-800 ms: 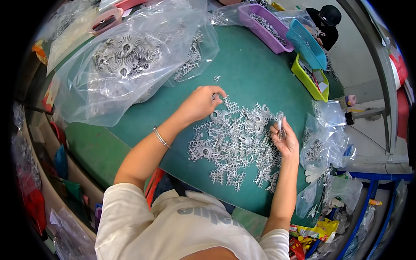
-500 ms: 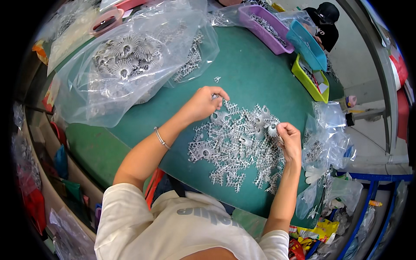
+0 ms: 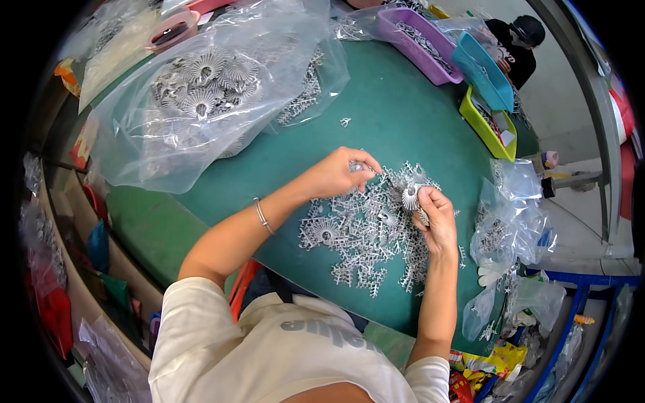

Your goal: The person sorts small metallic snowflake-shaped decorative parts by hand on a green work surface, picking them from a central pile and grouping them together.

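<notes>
My right hand (image 3: 438, 216) is closed on several round silvery metal discs (image 3: 410, 197) with radiating ribs, held just above the right side of a pile. My left hand (image 3: 346, 172) hovers at the pile's upper left edge with curled fingers. Small silvery metal pieces (image 3: 358, 166) show in its grip, their exact shape unclear. The pile (image 3: 366, 235) below holds many small branched silvery pieces, with ribbed discs lying among them. One such disc (image 3: 325, 232) rests at its left side. Away from the pile, a single small branched piece (image 3: 345, 122) lies on the green tabletop (image 3: 282, 161).
A large clear plastic bag (image 3: 161, 148) of ribbed discs lies at the far left. Purple (image 3: 440, 75), blue (image 3: 494, 84) and lime-green (image 3: 500, 144) bins line the far right. Clear bags (image 3: 514, 208) crowd the right edge. Another person (image 3: 521, 43) is beyond the bins.
My right hand has moved left and slightly down with the discs, away from the pile's right edge. My left hand has shifted right and down, so the two hands are closer together.
</notes>
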The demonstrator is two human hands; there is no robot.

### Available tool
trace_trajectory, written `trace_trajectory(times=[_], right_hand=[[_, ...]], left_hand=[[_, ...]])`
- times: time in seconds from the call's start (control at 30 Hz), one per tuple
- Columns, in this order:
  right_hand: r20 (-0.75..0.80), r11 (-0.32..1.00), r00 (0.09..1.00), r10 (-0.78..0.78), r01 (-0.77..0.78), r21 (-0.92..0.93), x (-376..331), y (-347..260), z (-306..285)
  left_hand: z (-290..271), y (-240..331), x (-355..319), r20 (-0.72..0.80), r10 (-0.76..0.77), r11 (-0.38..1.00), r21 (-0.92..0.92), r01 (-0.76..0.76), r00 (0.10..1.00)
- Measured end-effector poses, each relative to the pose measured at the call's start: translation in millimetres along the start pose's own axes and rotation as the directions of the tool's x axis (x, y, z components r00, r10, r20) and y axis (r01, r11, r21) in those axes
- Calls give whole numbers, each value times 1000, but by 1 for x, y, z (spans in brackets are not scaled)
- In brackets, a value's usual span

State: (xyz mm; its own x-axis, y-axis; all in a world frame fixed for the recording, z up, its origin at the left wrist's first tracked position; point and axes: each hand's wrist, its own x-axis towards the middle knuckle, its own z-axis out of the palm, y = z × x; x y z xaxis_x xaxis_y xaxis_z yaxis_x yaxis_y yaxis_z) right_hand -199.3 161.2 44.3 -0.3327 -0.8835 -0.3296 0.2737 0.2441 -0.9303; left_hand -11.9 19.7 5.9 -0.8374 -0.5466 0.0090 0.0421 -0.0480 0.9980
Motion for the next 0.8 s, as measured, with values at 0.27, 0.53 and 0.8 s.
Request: trace_trajectory(times=[0.27, 0.53, 0.8], right_hand=[[92, 995, 995, 43, -51, 85, 0, 5, 23], [186, 965, 982, 17, -65, 254, -6, 14, 23], [31, 996, 999, -33, 30, 80, -23, 8, 41]], left_hand=[[9, 13, -7, 60, 12, 1000, -29, -10, 998], [19, 10, -10, -61, 287, 944, 184, -272, 956], [24, 13, -15, -45, 222, 963, 169, -211, 974]])
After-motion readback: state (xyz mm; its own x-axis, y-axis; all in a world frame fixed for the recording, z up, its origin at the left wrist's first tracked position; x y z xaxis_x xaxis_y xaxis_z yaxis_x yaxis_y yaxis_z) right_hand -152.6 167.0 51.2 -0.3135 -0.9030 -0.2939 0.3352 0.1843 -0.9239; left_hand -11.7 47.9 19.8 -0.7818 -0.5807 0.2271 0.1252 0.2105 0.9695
